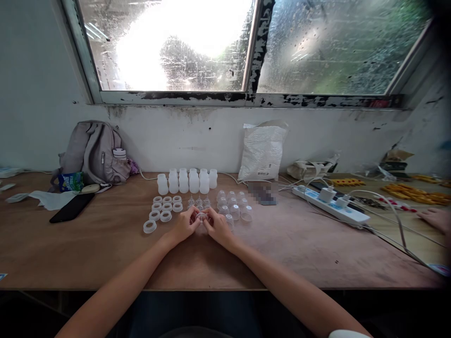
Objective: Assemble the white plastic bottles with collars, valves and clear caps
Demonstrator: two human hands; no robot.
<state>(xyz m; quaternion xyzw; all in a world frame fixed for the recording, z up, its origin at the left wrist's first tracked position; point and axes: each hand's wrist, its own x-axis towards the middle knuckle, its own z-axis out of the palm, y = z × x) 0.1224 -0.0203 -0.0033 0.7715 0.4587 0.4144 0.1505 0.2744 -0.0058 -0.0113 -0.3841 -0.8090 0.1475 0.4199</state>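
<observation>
My left hand (187,223) and my right hand (216,224) meet at the middle of the table, fingers closed on a translucent bottle collar ring (201,215) held between them. Whether a nipple sits inside that ring is hidden by my fingers. Just beyond my fingertips stand several clear bottle nipples (198,202). Left of my left hand, several loose collar rings (166,216) lie in rows. Clear dome caps (246,213) are grouped beside my right hand. Behind everything, white translucent baby bottles (193,181) stand upright in rows.
A grey backpack (93,152) and a black phone (72,208) are at the left. A white plastic parcel (263,152) leans on the wall. On the right lie a power strip (331,205) with cables and yellow parts (416,192); another person's hand (435,218) rests there.
</observation>
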